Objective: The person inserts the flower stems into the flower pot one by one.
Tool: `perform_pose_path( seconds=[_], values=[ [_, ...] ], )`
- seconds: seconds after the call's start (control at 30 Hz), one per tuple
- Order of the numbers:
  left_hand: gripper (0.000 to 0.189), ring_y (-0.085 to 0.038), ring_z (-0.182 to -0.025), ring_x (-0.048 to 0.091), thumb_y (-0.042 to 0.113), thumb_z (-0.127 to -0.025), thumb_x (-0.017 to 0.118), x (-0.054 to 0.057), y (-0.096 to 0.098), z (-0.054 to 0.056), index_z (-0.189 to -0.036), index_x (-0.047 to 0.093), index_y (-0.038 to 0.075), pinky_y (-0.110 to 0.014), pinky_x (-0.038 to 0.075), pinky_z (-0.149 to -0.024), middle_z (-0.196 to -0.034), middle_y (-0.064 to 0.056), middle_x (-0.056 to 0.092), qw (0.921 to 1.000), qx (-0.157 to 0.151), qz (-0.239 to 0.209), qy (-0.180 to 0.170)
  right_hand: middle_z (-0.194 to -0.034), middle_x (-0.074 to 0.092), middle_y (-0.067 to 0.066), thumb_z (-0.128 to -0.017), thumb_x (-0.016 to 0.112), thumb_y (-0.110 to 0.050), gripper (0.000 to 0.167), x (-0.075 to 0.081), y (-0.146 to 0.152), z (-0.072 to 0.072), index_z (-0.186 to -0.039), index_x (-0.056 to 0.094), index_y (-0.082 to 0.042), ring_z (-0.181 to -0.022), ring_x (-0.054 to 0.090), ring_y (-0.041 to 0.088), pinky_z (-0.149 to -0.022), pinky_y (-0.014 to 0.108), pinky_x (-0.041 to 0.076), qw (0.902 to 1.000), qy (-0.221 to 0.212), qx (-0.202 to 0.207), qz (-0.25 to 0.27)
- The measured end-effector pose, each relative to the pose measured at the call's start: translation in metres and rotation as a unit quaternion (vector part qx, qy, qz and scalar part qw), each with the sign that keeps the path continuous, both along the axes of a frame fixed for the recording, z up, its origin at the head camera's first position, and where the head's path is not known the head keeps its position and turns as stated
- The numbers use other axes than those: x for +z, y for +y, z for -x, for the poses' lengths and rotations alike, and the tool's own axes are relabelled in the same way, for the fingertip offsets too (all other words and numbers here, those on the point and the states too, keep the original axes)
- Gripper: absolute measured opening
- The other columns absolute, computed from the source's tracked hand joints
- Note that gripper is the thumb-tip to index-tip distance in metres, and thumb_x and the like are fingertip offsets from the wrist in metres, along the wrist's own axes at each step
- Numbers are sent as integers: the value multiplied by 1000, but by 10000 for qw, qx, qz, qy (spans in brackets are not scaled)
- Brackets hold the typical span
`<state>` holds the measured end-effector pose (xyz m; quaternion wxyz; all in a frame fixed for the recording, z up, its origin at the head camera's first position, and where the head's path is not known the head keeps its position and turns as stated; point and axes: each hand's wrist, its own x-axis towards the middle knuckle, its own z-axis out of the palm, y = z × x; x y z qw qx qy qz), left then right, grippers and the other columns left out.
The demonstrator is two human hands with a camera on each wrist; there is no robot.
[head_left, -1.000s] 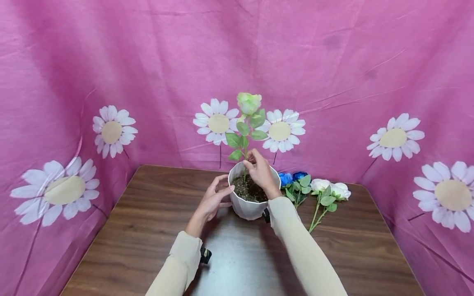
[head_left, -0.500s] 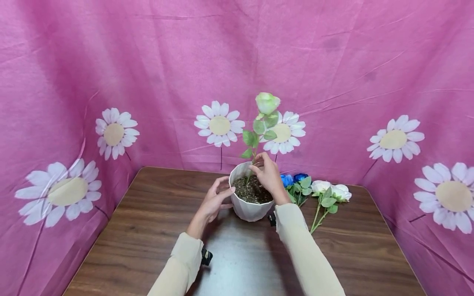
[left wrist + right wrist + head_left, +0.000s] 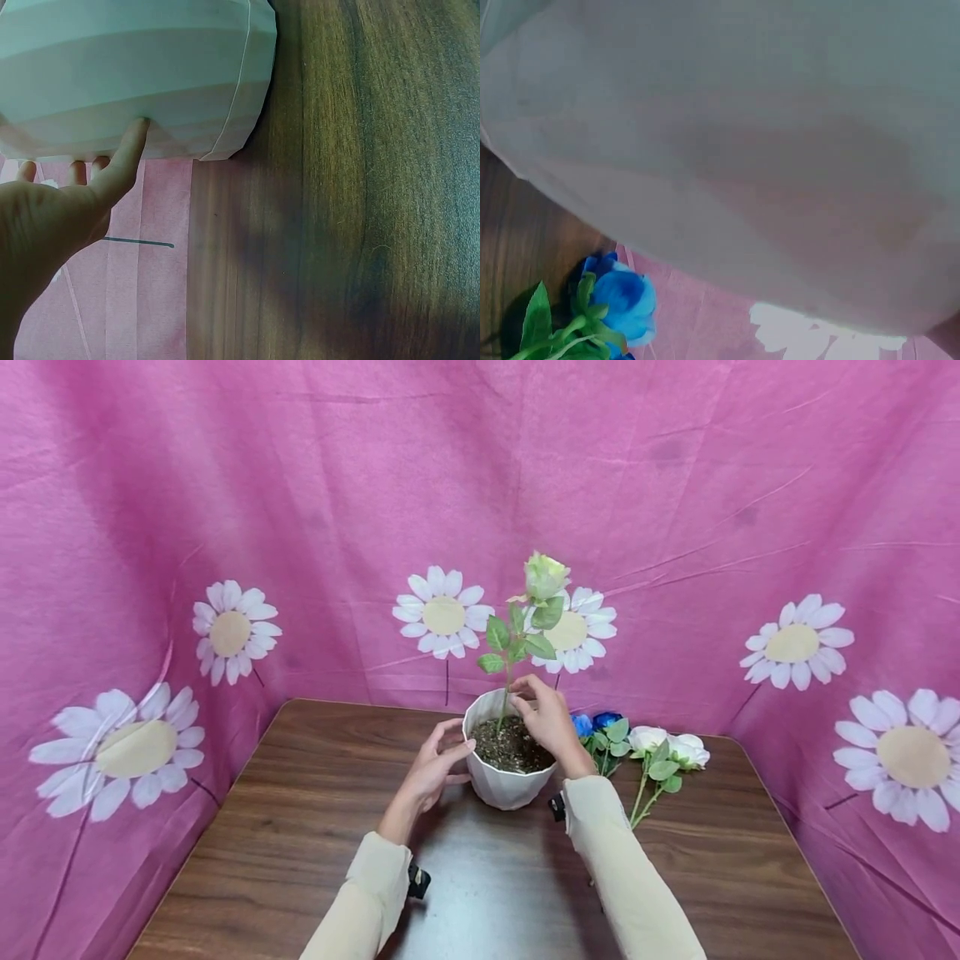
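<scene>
A pale green artificial rose (image 3: 546, 577) with green leaves stands in the soil (image 3: 517, 745) of a white faceted flower pot (image 3: 506, 787), its stem tilted a little to the right. My left hand (image 3: 431, 770) rests on the pot's left side; in the left wrist view the thumb (image 3: 129, 154) touches the wall and the other fingertips lie partly hidden behind it. Over the right rim, my right hand (image 3: 549, 720) has its thumb and bent index finger just beside the stem, apparently holding nothing. The pot wall (image 3: 705, 150) hides this hand's fingers in the right wrist view.
Blue artificial roses (image 3: 606, 721) lie right of the pot, partly behind my right arm. White artificial roses (image 3: 667, 747) lie further right on the wooden table (image 3: 300, 810). A pink cloth (image 3: 337, 485) with printed daisies surrounds the table's back and sides.
The green rose first swung right with my right hand. Since then the stem has turned and shifted slightly left, while the hand has moved slightly right. My left hand stays on the pot.
</scene>
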<state>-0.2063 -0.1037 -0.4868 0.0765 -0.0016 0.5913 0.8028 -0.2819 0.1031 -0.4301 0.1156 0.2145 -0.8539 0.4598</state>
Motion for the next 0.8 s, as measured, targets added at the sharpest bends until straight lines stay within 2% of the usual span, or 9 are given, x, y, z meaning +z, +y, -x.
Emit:
perform_pose_path(
  seconds=[0.17,0.33,0.63,0.8],
  values=[
    [54,-39,-125,50,11,-98,65,-1,1,1,-147,43,9,-63,53,-91,-141,-27,40,10000,-42,-48,-15,-110,73,16,-96,66,-1,13,-2,-5,1,-110,66,-1,-105,69,31,-89,44,59,10000,-42,71,-9],
    [55,-38,-123,52,13,-98,66,-2,0,0,-147,42,9,-64,53,-91,-139,-26,41,10000,-28,-23,-12,-112,72,16,-98,64,-1,14,-6,-5,-1,-112,67,-1,-102,70,32,-90,44,59,9992,-138,147,-333],
    [55,-33,-119,53,12,-97,66,0,0,-1,-147,43,10,-62,54,-91,-140,-26,40,10000,-19,-7,-15,-113,73,16,-96,63,5,18,-2,-3,-3,-112,68,0,-105,70,31,-95,45,56,9910,292,590,-1169],
    [55,-31,-117,55,13,-97,67,0,0,-1,-146,43,10,-63,54,-91,-138,-25,41,10000,-17,-38,-23,-112,73,13,-95,63,4,18,-1,-3,-4,-112,69,-1,-105,69,29,-96,44,56,9866,459,528,-1473]
  ],
)
